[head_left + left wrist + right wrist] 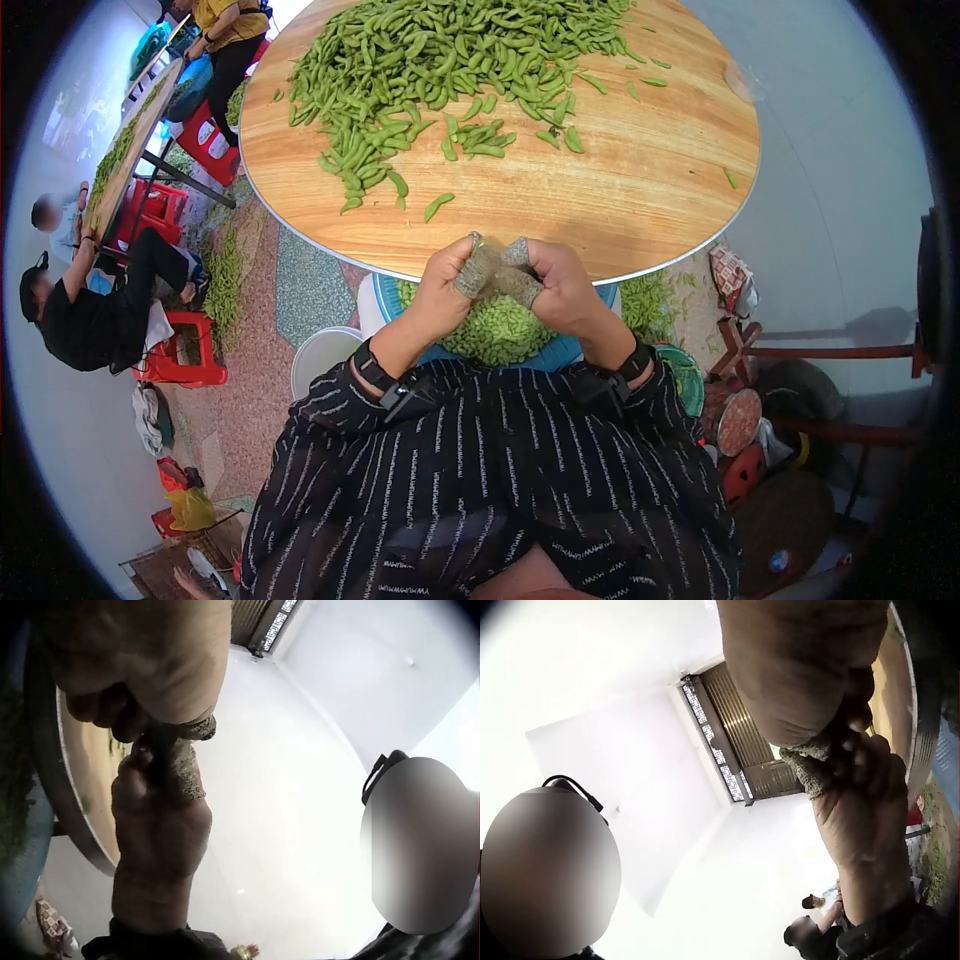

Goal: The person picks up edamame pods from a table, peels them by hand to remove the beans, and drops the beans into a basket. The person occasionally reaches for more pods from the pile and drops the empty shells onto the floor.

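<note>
My left hand (pixel 441 292) and right hand (pixel 568 292) meet at the near edge of the round wooden table (pixel 650 160), above a blue basin (pixel 562 352) of shelled green beans (pixel 495 330). Both hands have curled fingers, and their thumbs, wrapped in rough greyish covering, come together. A bit of green, seemingly a soybean pod (pixel 775 752), shows at the thumb tips in the right wrist view; the fingers hide the rest. In the left wrist view, the left hand (pixel 150 660) is above and the right hand (pixel 161 832) below. A large heap of soybean pods (pixel 440 60) covers the table's far side.
A loose pod (pixel 438 206) lies near the table edge. A white bucket (pixel 325 360) stands left of the basin, and a green basket (pixel 682 378) to the right. Pods (pixel 228 285) lie on the floor. People sit by another table and red stools (pixel 195 350) at left.
</note>
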Available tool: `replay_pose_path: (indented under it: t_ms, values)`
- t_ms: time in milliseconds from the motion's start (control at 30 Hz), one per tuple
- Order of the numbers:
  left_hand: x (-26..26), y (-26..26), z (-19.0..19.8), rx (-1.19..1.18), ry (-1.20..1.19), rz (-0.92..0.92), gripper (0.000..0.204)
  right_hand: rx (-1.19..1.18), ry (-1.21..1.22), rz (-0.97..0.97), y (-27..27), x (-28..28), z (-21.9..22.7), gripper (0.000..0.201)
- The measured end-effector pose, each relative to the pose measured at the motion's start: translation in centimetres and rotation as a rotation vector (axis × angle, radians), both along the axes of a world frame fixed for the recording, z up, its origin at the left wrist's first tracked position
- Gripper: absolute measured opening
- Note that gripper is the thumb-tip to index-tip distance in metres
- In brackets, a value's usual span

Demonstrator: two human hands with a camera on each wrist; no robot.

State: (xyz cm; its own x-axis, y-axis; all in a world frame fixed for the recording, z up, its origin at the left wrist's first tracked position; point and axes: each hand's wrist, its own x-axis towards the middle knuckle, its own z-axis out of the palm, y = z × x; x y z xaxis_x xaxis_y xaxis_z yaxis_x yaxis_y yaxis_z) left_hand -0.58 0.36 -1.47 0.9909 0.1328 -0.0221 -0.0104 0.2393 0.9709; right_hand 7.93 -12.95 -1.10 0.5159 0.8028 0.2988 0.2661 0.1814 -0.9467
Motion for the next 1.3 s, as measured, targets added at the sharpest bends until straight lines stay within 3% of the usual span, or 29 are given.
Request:
replay_pose_path:
  t_ms: [33, 67, 100, 133, 267, 333, 400, 467, 500, 533, 600, 633, 667, 733, 867, 933, 967, 1067, 1133, 1200, 1300]
  values:
    - [-0.1, 0.1, -0.3, 0.002, -0.001, 0.001, 0.022, 0.069, 0.106, 0.038, 0.1, -0.1, 0.1, 0.007]
    - [-0.2, 0.3, -0.8, -0.173, 0.019, -0.034, 0.021, 0.071, 0.105, 0.039, 0.0, 0.1, 0.1, 0.007]
    - [-0.3, 0.3, -0.7, -0.348, 0.040, -0.069, 0.021, 0.016, 0.270, 0.087, -0.2, 0.3, 0.1, 0.006]
    - [-0.4, 0.3, -0.4, -0.346, 0.039, -0.067, 0.021, -0.042, 0.434, 0.137, -0.4, 0.6, 0.1, 0.006]
    - [-0.9, 0.7, 0.8, -0.230, 0.167, -0.130, 0.020, 0.018, 0.660, 0.163, -0.5, 1.0, -0.1, 0.005]
    - [-1.2, 0.9, 0.4, -0.168, 0.176, -0.156, 0.021, -0.007, 0.532, 0.144, -0.5, 1.0, -0.4, 0.006]
    - [-1.3, 1.0, -0.4, 0.303, -0.097, 0.015, 0.023, -0.075, 0.441, 0.075, -0.6, 0.7, -0.1, 0.006]
    - [-1.4, 1.4, 0.2, 0.383, -0.012, 0.031, 0.024, -0.142, 0.353, 0.005, -0.5, 0.2, -0.2, 0.006]
    - [-1.5, 1.5, 0.5, 0.462, 0.070, 0.048, 0.024, -0.163, 0.150, -0.021, -0.4, -0.1, -0.4, 0.005]
    - [-1.3, 1.6, 0.5, 0.467, 0.065, 0.056, 0.024, -0.177, -0.061, -0.046, -0.2, -0.1, -0.4, 0.005]
    - [-0.7, 1.4, 0.6, 0.497, 0.011, 0.016, 0.023, -0.199, -0.072, -0.011, -0.4, 0.2, -0.1, 0.006]
    - [-0.7, 1.2, 1.1, 0.350, 0.019, -0.003, 0.019, -0.230, -0.073, 0.016, -0.6, 0.4, 0.0, 0.007]
    - [-0.7, 1.1, 1.2, 0.355, 0.012, 0.003, 0.019, -0.224, -0.081, 0.019, -0.9, 0.5, 0.2, 0.007]
    - [-0.9, 0.8, 0.9, 0.210, -0.009, -0.056, 0.012, -0.272, 0.310, 0.126, -1.5, 0.5, 0.7, 0.010]
    - [-1.3, 1.1, 0.6, 0.263, 0.009, -0.142, 0.013, -0.245, 0.307, 0.114, -1.9, 0.1, 0.8, 0.012]
    - [-1.6, 1.0, 0.2, 0.323, -0.008, -0.140, 0.017, -0.256, 0.028, 0.081, -2.3, 0.0, 0.0, 0.011]
    - [-1.6, 0.8, 0.2, 0.379, -0.052, -0.156, 0.020, -0.253, 0.024, 0.082, -2.8, 0.1, 0.3, 0.011]
    - [-1.9, 1.0, 1.5, 0.511, -0.069, -0.228, 0.022, -0.493, -0.333, 0.094, -6.0, 1.0, 1.7, 0.014]
    - [-1.6, 1.4, 2.7, 0.681, -0.350, -0.337, 0.018, -0.665, -0.416, 0.097, -9.9, 2.0, 1.1, 0.015]
    - [-1.1, 2.3, 3.7, 0.667, -0.397, -0.306, 0.016, -0.973, -0.444, 0.001, -14.8, 2.8, -1.0, 0.016]
    - [0.7, 5.8, 4.9, 1.003, -0.306, -0.007, 0.013, -1.325, -0.533, -0.256, -22.3, 3.3, -5.7, 0.018]
